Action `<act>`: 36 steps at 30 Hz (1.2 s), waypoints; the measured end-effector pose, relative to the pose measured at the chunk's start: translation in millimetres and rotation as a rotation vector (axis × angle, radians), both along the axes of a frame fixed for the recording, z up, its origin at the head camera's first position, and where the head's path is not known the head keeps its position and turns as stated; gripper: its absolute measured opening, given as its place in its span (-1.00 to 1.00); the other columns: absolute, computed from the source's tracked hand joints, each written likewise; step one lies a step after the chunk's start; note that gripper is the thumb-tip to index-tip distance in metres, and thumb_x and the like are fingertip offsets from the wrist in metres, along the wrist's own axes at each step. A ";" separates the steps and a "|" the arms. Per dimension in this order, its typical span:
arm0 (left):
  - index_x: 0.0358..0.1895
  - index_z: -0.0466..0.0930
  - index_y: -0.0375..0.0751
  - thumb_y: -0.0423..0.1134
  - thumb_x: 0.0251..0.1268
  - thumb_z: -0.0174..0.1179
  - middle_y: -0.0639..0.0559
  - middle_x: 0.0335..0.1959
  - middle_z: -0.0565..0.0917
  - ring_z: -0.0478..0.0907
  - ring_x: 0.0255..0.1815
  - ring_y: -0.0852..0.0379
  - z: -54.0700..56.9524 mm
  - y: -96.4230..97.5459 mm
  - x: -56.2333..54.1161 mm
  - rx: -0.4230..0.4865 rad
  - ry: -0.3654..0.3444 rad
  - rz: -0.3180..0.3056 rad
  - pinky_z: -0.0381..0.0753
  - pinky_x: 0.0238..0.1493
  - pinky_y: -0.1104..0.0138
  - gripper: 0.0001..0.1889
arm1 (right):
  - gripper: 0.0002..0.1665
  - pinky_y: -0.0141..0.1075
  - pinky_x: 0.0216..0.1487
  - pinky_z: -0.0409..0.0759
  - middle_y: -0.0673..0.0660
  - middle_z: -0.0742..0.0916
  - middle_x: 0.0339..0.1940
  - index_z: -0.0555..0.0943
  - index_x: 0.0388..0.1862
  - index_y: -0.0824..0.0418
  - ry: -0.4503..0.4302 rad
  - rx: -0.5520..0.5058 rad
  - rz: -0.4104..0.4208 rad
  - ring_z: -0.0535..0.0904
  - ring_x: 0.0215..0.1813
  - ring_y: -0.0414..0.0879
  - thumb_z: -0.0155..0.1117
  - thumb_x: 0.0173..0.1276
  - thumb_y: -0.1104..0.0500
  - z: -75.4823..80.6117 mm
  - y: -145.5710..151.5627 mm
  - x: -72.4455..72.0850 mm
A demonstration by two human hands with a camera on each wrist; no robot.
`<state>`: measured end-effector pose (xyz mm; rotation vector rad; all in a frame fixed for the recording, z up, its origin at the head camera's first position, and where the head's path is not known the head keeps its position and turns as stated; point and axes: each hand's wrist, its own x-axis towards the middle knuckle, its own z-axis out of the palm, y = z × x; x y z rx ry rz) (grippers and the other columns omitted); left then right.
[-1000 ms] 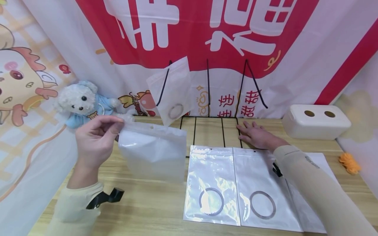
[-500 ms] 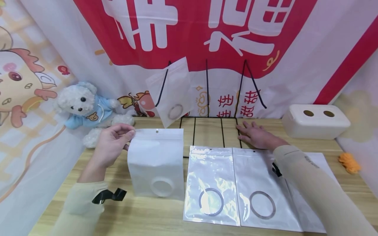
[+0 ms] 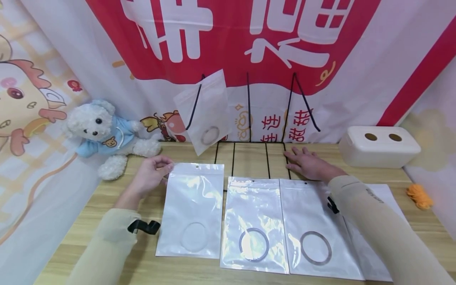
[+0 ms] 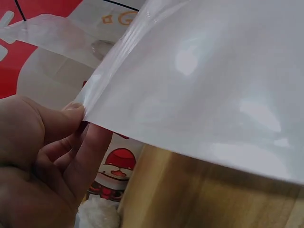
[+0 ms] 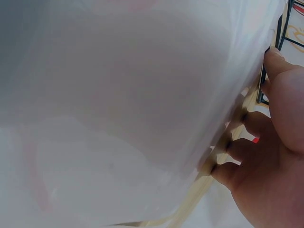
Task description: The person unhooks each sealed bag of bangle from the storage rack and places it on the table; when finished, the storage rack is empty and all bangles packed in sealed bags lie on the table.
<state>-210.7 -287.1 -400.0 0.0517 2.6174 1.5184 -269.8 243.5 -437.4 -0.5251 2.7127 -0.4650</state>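
In the head view, my left hand [image 3: 151, 176] pinches the upper left corner of a white zip-lock bag [image 3: 192, 198] with a round ring window low on its front. The left wrist view shows thumb and fingers on that corner of the bag [image 4: 190, 90]. This bag lies left of two similar zip-lock bags, a middle one [image 3: 254, 209] and a right one [image 3: 310, 213]. A further bag [image 3: 382, 196] is partly hidden under the right sleeve. My right hand [image 3: 308, 164] rests on the table behind the bags, fingers spread, at the base wires of a black rack [image 3: 248, 107].
Another zip-lock bag [image 3: 210, 107] hangs tilted on the rack's left arm. A white teddy bear [image 3: 117, 138] in a blue top sits at the back left. On the right are a white box [image 3: 381, 148] with two holes and an orange yarn-like bundle [image 3: 420, 196].
My left hand has lowered the bag and moved right and toward me; the bag went from hanging bent in the air to flat beside the row. The right hand has stayed put.
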 end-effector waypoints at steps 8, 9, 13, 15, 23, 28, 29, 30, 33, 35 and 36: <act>0.20 0.56 -0.50 -0.37 0.70 0.10 -0.25 -0.05 0.71 0.68 -0.34 0.18 -21.2 3.5 -6.0 0.023 -0.091 -0.003 0.83 -0.33 0.21 -0.75 | -0.21 0.53 0.67 -0.28 0.48 -0.01 0.80 0.08 0.81 0.13 0.006 0.004 0.008 -0.27 0.74 0.63 -0.07 0.80 -0.15 -1.9 -0.4 0.2; 0.20 0.57 -0.50 -0.37 0.70 0.10 -0.25 -0.07 0.72 0.68 -0.34 0.18 -22.8 4.2 -6.6 0.015 -0.097 -0.009 0.83 -0.34 0.21 -0.75 | -0.21 0.53 0.67 -0.28 0.48 -0.01 0.80 0.09 0.81 0.14 0.006 0.003 0.008 -0.27 0.74 0.63 -0.07 0.80 -0.15 -2.0 -0.5 0.5; 0.18 0.60 -0.47 -0.35 0.70 0.10 -0.26 -0.10 0.75 0.71 -0.30 0.15 -26.0 7.7 -7.5 -0.040 -0.110 -0.036 0.84 -0.30 0.22 -0.76 | -0.21 0.53 0.67 -0.29 0.48 -0.02 0.80 0.08 0.81 0.14 0.006 -0.001 0.008 -0.27 0.74 0.63 -0.07 0.80 -0.15 -1.4 -0.7 2.2; 0.17 0.62 -0.45 -0.35 0.70 0.11 -0.27 -0.10 0.76 0.72 -0.26 0.13 -27.1 8.9 -7.8 -0.079 -0.109 -0.046 0.84 -0.25 0.23 -0.76 | -0.21 0.53 0.67 -0.29 0.48 -0.02 0.80 0.08 0.81 0.14 0.007 -0.003 0.008 -0.27 0.74 0.63 -0.06 0.80 -0.15 -1.6 -0.3 2.5; 0.12 0.68 -0.41 -0.40 0.62 0.21 -0.24 -0.11 0.77 0.71 -0.19 0.06 -35.8 6.9 -9.7 -0.178 -0.062 -0.054 0.78 -0.16 0.30 -0.81 | -0.21 0.52 0.68 -0.30 0.47 -0.03 0.80 0.07 0.81 0.12 -0.005 0.004 0.002 -0.28 0.74 0.62 -0.08 0.80 -0.17 -1.9 -0.9 0.6; 0.12 0.71 -0.36 -0.37 0.59 0.25 -0.18 -0.14 0.76 0.68 -0.22 0.07 -40.3 3.9 -10.6 -0.246 -0.040 -0.076 0.71 -0.21 0.34 -0.80 | -0.21 0.51 0.68 -0.30 0.46 -0.03 0.81 0.07 0.81 0.12 -0.011 0.003 0.000 -0.28 0.74 0.62 -0.08 0.81 -0.16 0.1 -1.4 1.6; 0.12 0.72 -0.37 -0.37 0.59 0.26 -0.18 -0.14 0.76 0.67 -0.22 0.07 -41.2 3.4 -10.7 -0.260 -0.034 -0.081 0.70 -0.22 0.33 -0.80 | -0.21 0.51 0.68 -0.30 0.46 -0.03 0.81 0.07 0.81 0.12 -0.013 0.002 -0.001 -0.28 0.74 0.62 -0.08 0.81 -0.16 0.2 -1.6 1.5; 0.11 0.73 -0.36 -0.37 0.58 0.27 -0.18 -0.14 0.77 0.67 -0.21 0.07 -41.6 3.2 -10.7 -0.267 -0.030 -0.083 0.69 -0.22 0.33 -0.80 | -0.21 0.51 0.68 -0.30 0.46 -0.03 0.81 0.07 0.81 0.12 -0.014 0.002 -0.002 -0.29 0.74 0.62 -0.08 0.81 -0.15 0.2 -1.6 1.2; 0.11 0.75 -0.35 -0.36 0.57 0.28 -0.17 -0.14 0.78 0.67 -0.19 0.06 -42.0 3.2 -10.6 -0.296 -0.016 -0.087 0.68 -0.19 0.32 -0.79 | -0.21 0.52 0.68 -0.30 0.46 -0.03 0.81 0.07 0.81 0.12 -0.012 0.005 -0.002 -0.29 0.74 0.62 -0.08 0.80 -0.16 -0.2 -1.5 0.1; 0.11 0.76 -0.34 -0.36 0.57 0.29 -0.16 -0.13 0.79 0.67 -0.18 0.06 -41.8 3.2 -10.6 -0.311 -0.007 -0.090 0.67 -0.16 0.31 -0.79 | -0.21 0.51 0.68 -0.30 0.46 -0.03 0.81 0.07 0.82 0.11 -0.010 0.010 -0.003 -0.29 0.74 0.62 -0.08 0.80 -0.17 -1.0 -1.5 -1.2; 0.11 0.76 -0.32 -0.35 0.57 0.29 -0.15 -0.13 0.79 0.67 -0.17 0.05 -41.5 3.6 -10.7 -0.317 -0.006 -0.086 0.67 -0.15 0.31 -0.79 | -0.20 0.51 0.68 -0.31 0.46 -0.04 0.81 0.07 0.82 0.11 -0.010 0.012 -0.004 -0.29 0.74 0.62 -0.08 0.80 -0.18 -1.3 -1.2 -1.7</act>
